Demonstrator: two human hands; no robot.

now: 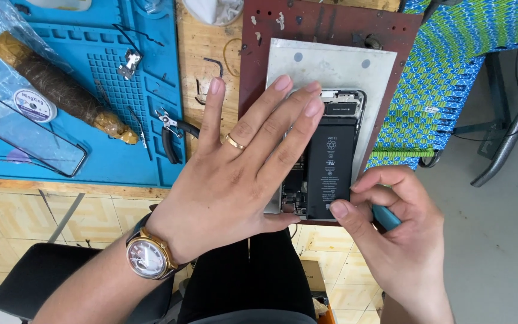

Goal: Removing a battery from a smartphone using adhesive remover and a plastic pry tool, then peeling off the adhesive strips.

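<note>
Phone [331, 162] on plate [283, 60] (atop board [331, 24]), mat [91, 90] to left.

Matt black battery [331, 171], dull metal plate [331, 63], blue rubbery mat [121, 156], worn wooden bench [202, 42]

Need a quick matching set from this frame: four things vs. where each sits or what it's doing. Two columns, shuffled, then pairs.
Things:
1. left hand
2. right hand
3. pliers
4. glass panel

Places/states:
A. lying at the blue mat's right edge
B. flat, fingers spread over the opened phone
C. lying at the left of the blue mat
D. pinching a blue tool at the phone's lower corner

Pairs: 1-B, 2-D, 3-A, 4-C
</note>
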